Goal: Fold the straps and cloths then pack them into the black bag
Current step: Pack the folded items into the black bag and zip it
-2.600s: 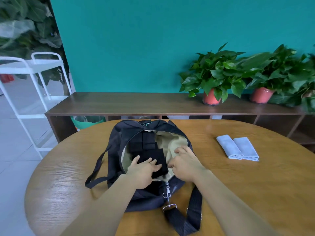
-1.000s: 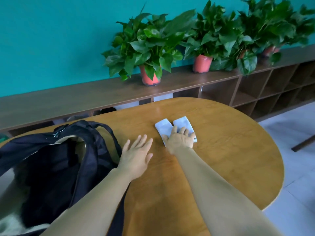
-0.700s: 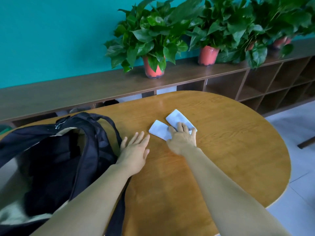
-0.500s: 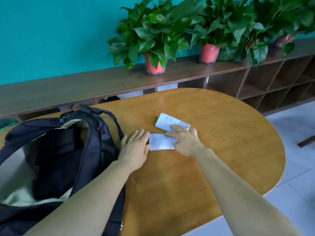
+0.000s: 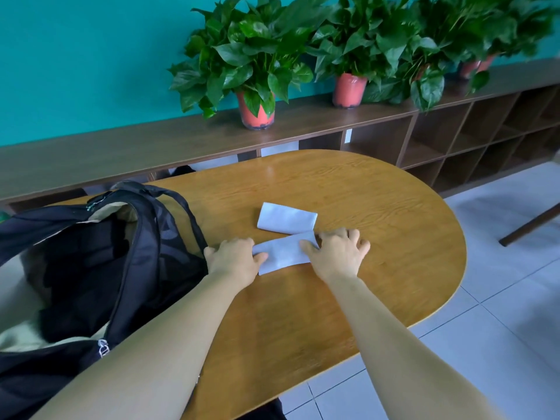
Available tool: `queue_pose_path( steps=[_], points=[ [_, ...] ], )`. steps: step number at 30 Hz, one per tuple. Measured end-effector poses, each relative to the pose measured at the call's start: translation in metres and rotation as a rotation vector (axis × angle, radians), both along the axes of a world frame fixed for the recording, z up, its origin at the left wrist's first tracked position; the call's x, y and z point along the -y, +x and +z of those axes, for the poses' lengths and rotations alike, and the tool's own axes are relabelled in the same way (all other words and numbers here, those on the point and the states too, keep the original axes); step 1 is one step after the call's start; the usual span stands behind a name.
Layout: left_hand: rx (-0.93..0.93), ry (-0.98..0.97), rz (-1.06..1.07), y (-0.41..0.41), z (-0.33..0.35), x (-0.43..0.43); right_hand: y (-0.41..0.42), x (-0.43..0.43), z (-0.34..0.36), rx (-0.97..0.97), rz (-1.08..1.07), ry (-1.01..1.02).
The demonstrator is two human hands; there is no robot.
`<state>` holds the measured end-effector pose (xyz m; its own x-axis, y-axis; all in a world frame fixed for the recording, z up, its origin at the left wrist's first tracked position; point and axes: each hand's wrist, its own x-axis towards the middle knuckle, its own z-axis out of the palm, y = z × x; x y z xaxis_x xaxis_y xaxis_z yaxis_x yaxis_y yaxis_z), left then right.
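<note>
Cloths, two, pale, folded into oblongs, on oval wooden worktop (image 5: 378, 213).
- Near cloth (image 5: 283, 253): lies flat and slightly askew between both hands. Left hand (image 5: 235, 259) holds its left end, thumb on top, fingers curled at the edge, so clamped on the cloth. Right hand (image 5: 336, 253) is at its right end, thumb on the cloth, fingers spread apart with tips on the bare wood beyond.
- Far cloth (image 5: 286, 218): just behind the near one, its near right corner touching or almost touching it; no hand on it.
- Black bag (image 5: 145, 237): unzipped, mouth gaping, pale lining showing, directly left of the left hand and touching the wrist side.
- Room: bare wood to the right and behind the cloths up to the rounded edge; tiled floor (image 5: 500, 313) past it.
- Shelf unit (image 5: 151, 144) with potted plants (image 5: 257, 71) runs along the far wall.
</note>
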<state>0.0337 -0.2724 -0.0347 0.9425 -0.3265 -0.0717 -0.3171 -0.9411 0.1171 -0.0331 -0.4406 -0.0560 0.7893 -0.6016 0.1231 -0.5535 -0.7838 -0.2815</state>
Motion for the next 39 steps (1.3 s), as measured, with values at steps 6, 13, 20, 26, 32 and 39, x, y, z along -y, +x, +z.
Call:
queue_pose_path(
  steps=[6, 13, 20, 26, 32, 39],
  points=[
    [-0.107, -0.128, 0.095, 0.003, -0.001, 0.006, 0.013, 0.002, 0.003, -0.055, -0.041, 0.227],
    [-0.348, -0.682, 0.184, 0.001, 0.006, 0.002, 0.006, 0.004, 0.01, 0.078, -0.015, 0.423],
    [-0.406, -0.971, 0.215, -0.009, 0.049, -0.02, -0.006, -0.004, 0.059, 0.201, 0.022, 0.625],
    [-0.309, -1.034, 0.215, -0.012, 0.103, -0.085, -0.003, -0.061, 0.116, 0.257, 0.14, 0.601],
    [-0.277, -1.089, 0.363, -0.015, 0.131, -0.202, 0.017, -0.166, 0.148, 0.203, 0.327, 0.575],
    [-0.117, -1.065, 0.567, -0.007, 0.116, -0.297, 0.052, -0.28, 0.143, 0.12, 0.432, 0.255]
  ],
)
